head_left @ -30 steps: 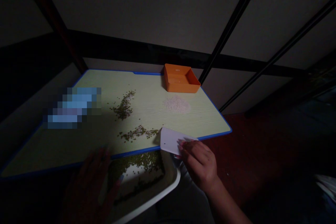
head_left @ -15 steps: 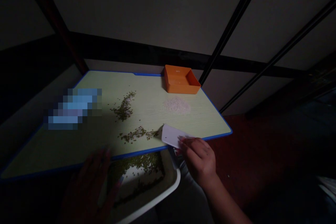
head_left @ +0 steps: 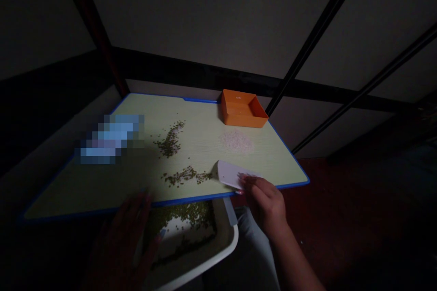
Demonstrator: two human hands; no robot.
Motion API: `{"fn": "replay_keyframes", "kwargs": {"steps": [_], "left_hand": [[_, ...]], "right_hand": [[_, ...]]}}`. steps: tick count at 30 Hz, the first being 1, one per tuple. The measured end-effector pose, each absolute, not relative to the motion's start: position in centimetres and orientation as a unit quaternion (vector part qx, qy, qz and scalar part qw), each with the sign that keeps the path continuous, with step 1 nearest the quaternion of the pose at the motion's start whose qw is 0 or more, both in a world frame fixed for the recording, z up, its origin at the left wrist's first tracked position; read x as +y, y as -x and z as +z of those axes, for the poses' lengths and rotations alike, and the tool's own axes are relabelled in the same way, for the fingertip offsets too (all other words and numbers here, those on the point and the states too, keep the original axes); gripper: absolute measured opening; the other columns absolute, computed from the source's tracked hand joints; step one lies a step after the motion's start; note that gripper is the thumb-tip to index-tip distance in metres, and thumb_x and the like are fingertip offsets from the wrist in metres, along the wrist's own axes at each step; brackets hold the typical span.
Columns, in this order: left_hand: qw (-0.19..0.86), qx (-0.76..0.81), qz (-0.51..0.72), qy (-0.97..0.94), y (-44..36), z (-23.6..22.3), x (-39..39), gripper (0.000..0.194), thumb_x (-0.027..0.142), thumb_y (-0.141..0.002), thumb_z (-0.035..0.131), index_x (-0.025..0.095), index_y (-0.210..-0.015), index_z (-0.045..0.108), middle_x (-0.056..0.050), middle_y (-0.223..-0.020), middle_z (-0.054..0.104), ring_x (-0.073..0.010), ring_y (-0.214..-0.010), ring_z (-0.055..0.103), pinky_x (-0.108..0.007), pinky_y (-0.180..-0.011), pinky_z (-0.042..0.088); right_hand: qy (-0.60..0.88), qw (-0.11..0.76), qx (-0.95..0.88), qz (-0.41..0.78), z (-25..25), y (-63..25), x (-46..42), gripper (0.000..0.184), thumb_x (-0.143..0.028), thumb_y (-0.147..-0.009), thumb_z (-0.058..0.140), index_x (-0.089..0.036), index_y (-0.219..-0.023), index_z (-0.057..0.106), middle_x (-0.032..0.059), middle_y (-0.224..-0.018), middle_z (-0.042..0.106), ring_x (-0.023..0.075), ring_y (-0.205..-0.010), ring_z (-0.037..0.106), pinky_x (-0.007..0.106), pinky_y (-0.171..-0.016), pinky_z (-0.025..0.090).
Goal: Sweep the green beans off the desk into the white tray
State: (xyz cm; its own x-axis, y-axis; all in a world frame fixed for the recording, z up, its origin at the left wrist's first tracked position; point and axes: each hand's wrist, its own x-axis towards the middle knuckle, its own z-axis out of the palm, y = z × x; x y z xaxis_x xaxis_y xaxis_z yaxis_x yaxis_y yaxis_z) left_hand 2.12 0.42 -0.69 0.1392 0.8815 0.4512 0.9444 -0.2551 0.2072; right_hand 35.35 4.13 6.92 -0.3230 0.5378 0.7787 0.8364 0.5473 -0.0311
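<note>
My right hand (head_left: 268, 200) pinches a flat white scraper-like plate (head_left: 230, 173) at the front edge of the pale table (head_left: 205, 145), the thumb below it and the fingers on top. The plate's left end touches or nearly touches a streak of small green bits (head_left: 186, 175). Farther back lie a second green heap (head_left: 170, 140) and a patch of pale pinkish grains (head_left: 236, 141). Below the table edge, a white tub (head_left: 225, 245) holds many green bits. My left hand (head_left: 126, 232), in deep shadow, is by the tub's left side with fingers stretched and thumb apart, holding nothing visible.
An orange open box (head_left: 244, 120) stands at the table's back right corner. A blurred-out bluish rectangle (head_left: 112, 136) lies at the left. Blue trim (head_left: 191, 200) edges the table, and a panelled wall (head_left: 191, 18) rises behind it.
The whole view has shifted, so everything appears slightly farther right. The plate stays in my right hand at nearly the same spot on the table; the heaps look unchanged.
</note>
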Motion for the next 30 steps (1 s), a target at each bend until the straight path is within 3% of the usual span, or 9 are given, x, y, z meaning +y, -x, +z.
{"fn": "replay_keyframes", "kwargs": {"steps": [9, 16, 21, 24, 30], "left_hand": [[0.057, -0.610, -0.247, 0.751, -2.0, -1.0, 0.5, 0.072, 0.047, -0.087, 0.042, 0.038, -0.154, 0.016, -0.005, -0.161, 0.041, -0.0278, -0.150, 0.036, -0.062, -0.114, 0.044], [0.059, -0.610, -0.252, 0.749, -2.3, -1.1, 0.5, 0.072, 0.048, -0.087, 0.040, 0.040, -0.154, 0.014, -0.005, -0.160, 0.044, -0.0283, -0.150, 0.037, -0.063, -0.111, 0.046], [0.058, -0.613, -0.255, 0.746, -2.4, -0.7, 0.3, 0.069, 0.048, -0.089, 0.037, 0.039, -0.154, 0.015, -0.005, -0.159, 0.045, -0.0278, -0.150, 0.037, -0.062, -0.112, 0.046], [0.046, -0.612, -0.247, 0.750, -2.3, -0.7, 0.2, 0.070, 0.047, -0.088, 0.039, 0.037, -0.154, 0.015, -0.004, -0.162, 0.041, -0.0275, -0.152, 0.033, -0.060, -0.115, 0.043], [0.048, -0.612, -0.239, 0.752, -2.2, -0.8, 0.2, 0.074, 0.047, -0.087, 0.042, 0.037, -0.154, 0.012, -0.005, -0.162, 0.041, -0.0288, -0.152, 0.033, -0.060, -0.116, 0.040]], "right_hand": [[0.402, 0.403, -0.813, -0.124, 7.0, -33.5, 2.1, 0.020, -0.019, -0.099, 0.052, -0.020, -0.109, 0.069, 0.0092, -0.094, 0.080, 0.0198, -0.088, 0.076, 0.037, -0.081, 0.064], [0.370, 0.457, -0.795, -0.148, 6.8, -34.2, 2.7, 0.016, -0.017, -0.097, 0.056, -0.016, -0.108, 0.068, 0.0126, -0.091, 0.079, 0.0208, -0.086, 0.077, 0.032, -0.076, 0.065], [0.452, 0.508, -0.707, -0.194, 7.8, -36.1, 2.9, 0.012, -0.015, -0.092, 0.064, -0.022, -0.100, 0.070, 0.0054, -0.087, 0.080, 0.0187, -0.077, 0.077, 0.028, -0.071, 0.063], [0.557, 0.559, -0.605, -0.104, 8.8, -36.6, 3.3, 0.007, -0.027, -0.090, 0.067, -0.023, -0.090, 0.072, 0.0038, -0.081, 0.079, 0.0167, -0.067, 0.074, 0.026, -0.062, 0.059], [0.597, 0.586, -0.524, 0.161, 9.6, -36.4, 6.2, 0.023, -0.045, -0.078, 0.073, -0.021, -0.078, 0.075, 0.0069, -0.082, 0.079, 0.0222, -0.075, 0.073, 0.032, -0.066, 0.058]]}}
